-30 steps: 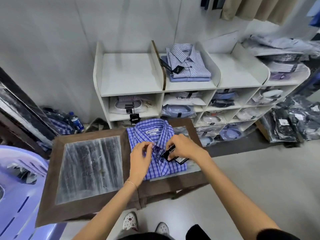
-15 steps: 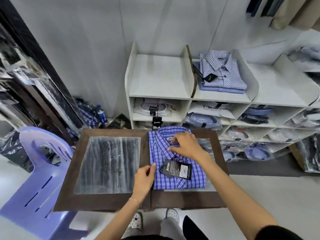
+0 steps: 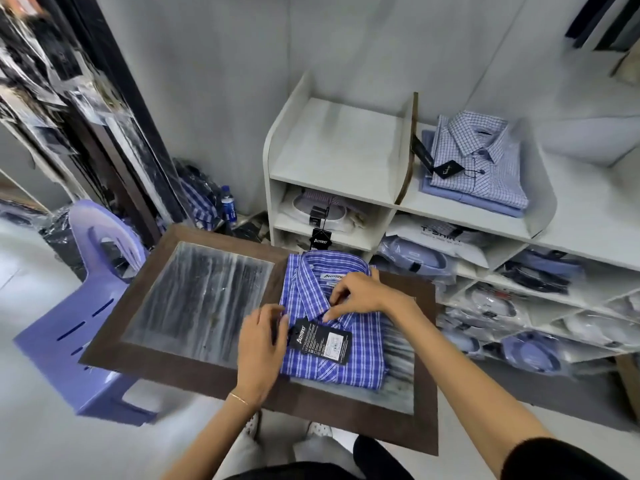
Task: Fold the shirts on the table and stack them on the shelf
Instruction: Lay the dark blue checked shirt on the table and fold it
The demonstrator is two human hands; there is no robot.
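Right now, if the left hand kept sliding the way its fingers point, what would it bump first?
The left hand points up and right along the blue checked shirt. It would probably meet the black hang tag first, then the right hand at the collar. Depth is hard to judge.

Dark wood-framed table (image 3: 194, 367): folded blue plaid shirt (image 3: 349, 362) on right half. White shelf (image 3: 332, 157) top: two folded shirts (image 3: 485, 174) stacked, right compartment.
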